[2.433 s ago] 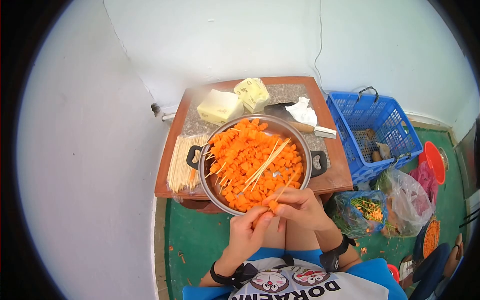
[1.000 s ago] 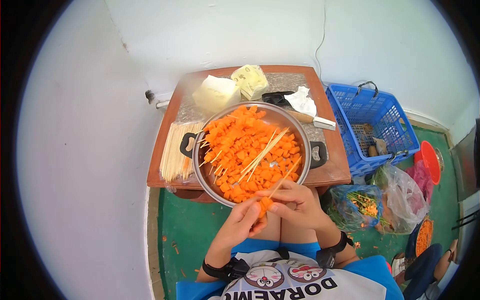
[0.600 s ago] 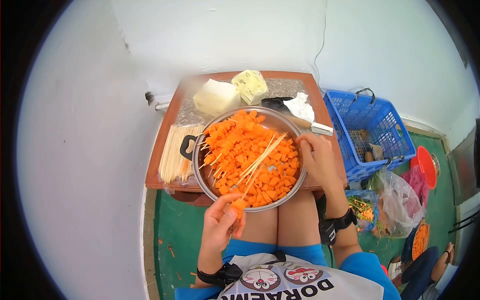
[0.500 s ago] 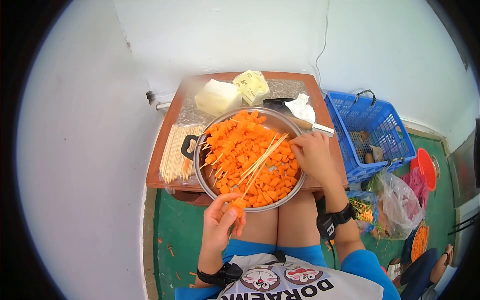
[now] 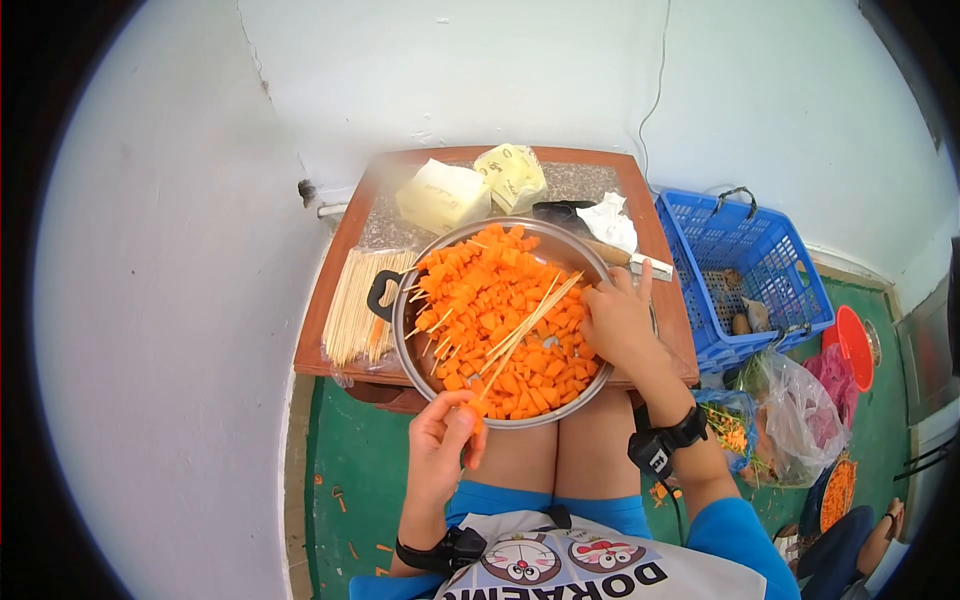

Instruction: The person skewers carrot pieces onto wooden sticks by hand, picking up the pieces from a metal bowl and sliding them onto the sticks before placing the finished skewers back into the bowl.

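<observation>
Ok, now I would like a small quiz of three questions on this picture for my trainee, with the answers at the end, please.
1. Which hand holds the skewer with carrot on it?
2. Where is the blue crate? A: on the table. B: beside the table. C: under the table.
3. Fill in: in the picture, the bundle of bare skewers lies to the ___ of the pan.

Key: 1. the left hand; 2. B; 3. left.

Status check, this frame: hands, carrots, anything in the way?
Left hand pinching skewered carrot, stick pointing over the pan. Right hand at the carrot chunks, grip unclear. Loose skewers lying across the chunks.
</observation>
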A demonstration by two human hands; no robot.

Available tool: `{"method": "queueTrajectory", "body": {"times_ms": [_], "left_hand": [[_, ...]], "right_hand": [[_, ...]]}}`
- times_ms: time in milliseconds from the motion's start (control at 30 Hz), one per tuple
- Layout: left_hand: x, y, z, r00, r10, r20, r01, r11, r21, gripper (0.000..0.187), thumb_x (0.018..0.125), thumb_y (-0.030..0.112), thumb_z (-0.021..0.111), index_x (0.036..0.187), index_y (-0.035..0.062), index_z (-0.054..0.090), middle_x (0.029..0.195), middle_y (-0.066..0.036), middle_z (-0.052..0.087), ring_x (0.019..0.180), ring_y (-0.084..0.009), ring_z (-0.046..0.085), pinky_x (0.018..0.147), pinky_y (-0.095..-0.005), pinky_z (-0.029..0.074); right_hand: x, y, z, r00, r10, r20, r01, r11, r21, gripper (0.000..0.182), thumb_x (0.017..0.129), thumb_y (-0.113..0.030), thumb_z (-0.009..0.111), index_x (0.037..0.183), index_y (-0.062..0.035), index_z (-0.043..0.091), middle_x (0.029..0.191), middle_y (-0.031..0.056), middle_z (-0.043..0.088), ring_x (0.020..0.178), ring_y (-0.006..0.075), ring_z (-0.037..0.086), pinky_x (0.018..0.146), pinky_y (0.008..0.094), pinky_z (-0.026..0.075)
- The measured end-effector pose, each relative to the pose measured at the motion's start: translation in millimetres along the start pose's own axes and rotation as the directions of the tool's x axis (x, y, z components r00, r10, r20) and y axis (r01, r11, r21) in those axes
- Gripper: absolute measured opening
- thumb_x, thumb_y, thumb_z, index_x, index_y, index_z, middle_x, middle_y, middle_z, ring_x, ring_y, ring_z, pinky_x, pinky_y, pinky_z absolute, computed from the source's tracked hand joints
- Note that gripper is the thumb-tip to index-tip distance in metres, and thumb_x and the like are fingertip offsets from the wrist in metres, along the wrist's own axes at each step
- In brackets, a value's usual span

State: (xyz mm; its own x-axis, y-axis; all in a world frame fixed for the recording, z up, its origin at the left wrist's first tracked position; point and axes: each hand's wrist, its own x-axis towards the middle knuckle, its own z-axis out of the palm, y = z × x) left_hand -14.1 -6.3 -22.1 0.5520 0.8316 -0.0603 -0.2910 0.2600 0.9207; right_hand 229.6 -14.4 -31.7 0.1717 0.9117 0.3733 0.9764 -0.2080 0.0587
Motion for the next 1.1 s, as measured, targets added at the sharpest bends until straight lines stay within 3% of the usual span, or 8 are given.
{"method": "queueTrajectory", "body": {"times_ms": [67,167,233,333,867,967,1067,1100], "left_hand": [[2,0,2,1.000,-0.006,-0.004,0.006,1.000,0.014,0.019,0.083,0.014,0.045,0.093,-0.0024,0.046,0.054,-0.004,0.046,0.040,-0.0069,0.039,0.037,-0.0171,0.028],[2,-1,5,1.000,-0.009,-0.001,0.009,1.000,0.023,0.018,0.083,0.013,0.045,0.093,-0.0026,0.046,0.053,-0.004,0.046,0.039,-0.0068,0.038,0.037,-0.0175,0.027],[3,-1,6,1.000,0.002,0.010,-0.003,1.000,0.015,0.019,0.083,0.013,0.045,0.093,-0.0027,0.046,0.053,-0.004,0.045,0.039,-0.0068,0.038,0.037,-0.0176,0.027],[1,0,5,1.000,-0.005,-0.007,0.005,0.999,0.038,0.019,0.083,0.013,0.045,0.093,-0.0029,0.046,0.053,-0.004,0.045,0.039,-0.0067,0.038,0.037,-0.0175,0.027],[-1,-3,0,1.000,0.019,-0.015,-0.017,0.995,0.096,0.021,0.083,0.019,0.045,0.091,0.0003,0.047,0.051,-0.005,0.043,0.037,-0.0076,0.036,0.033,-0.0176,0.028],[-1,-1,2,1.000,0.006,-0.023,-0.005,0.998,0.068,0.020,0.083,0.016,0.045,0.092,-0.0013,0.047,0.051,-0.004,0.044,0.038,-0.0067,0.036,0.035,-0.0174,0.027],[-1,-3,3,1.000,-0.004,-0.006,0.004,0.998,0.065,0.020,0.083,0.016,0.045,0.092,-0.0014,0.047,0.051,-0.004,0.044,0.038,-0.0067,0.036,0.035,-0.0174,0.027],[-1,-4,3,1.000,0.006,0.011,-0.007,0.996,0.090,0.021,0.083,0.019,0.045,0.091,0.0000,0.047,0.051,-0.005,0.043,0.037,-0.0076,0.036,0.034,-0.0175,0.028]], "right_hand": [[-2,1,-2,1.000,0.023,-0.008,-0.022,0.994,0.103,0.009,0.060,-0.010,0.055,0.066,-0.0038,0.059,0.071,0.0080,0.054,0.099,0.0274,0.041,0.095,0.0556,0.007],[-6,1,0,1.000,0.005,-0.004,-0.004,0.997,0.080,0.009,0.060,-0.010,0.055,0.065,-0.0040,0.059,0.069,0.0079,0.056,0.100,0.0263,0.042,0.094,0.0559,0.005],[-4,-1,2,0.996,-0.032,0.081,0.037,0.997,-0.060,0.009,0.060,-0.011,0.055,0.065,-0.0043,0.060,0.071,0.0078,0.056,0.099,0.0254,0.043,0.094,0.0563,0.004],[1,-3,4,0.982,-0.014,0.187,0.028,0.997,-0.075,0.008,0.061,-0.009,0.055,0.064,-0.0043,0.060,0.072,0.0081,0.056,0.098,0.0256,0.043,0.094,0.0565,0.005],[-1,-8,5,0.989,-0.078,0.123,0.089,0.992,-0.085,0.010,0.064,-0.007,0.053,0.063,-0.0045,0.062,0.068,0.0092,0.056,0.096,0.0266,0.041,0.093,0.0579,0.003],[-1,-9,5,0.979,-0.077,0.188,0.076,0.997,0.008,0.010,0.063,-0.007,0.053,0.066,-0.0052,0.062,0.071,0.0088,0.056,0.095,0.0254,0.043,0.093,0.0567,0.006],[1,-11,13,0.992,-0.110,0.060,0.102,0.986,0.130,0.018,0.060,-0.006,0.057,0.077,-0.0065,0.060,0.078,0.0065,0.054,0.093,0.0240,0.044,0.094,0.0536,0.012],[2,-11,13,0.985,-0.106,0.136,0.092,0.990,0.104,0.020,0.060,-0.005,0.057,0.081,-0.0074,0.059,0.079,0.0063,0.053,0.092,0.0235,0.045,0.095,0.0518,0.014]]}}
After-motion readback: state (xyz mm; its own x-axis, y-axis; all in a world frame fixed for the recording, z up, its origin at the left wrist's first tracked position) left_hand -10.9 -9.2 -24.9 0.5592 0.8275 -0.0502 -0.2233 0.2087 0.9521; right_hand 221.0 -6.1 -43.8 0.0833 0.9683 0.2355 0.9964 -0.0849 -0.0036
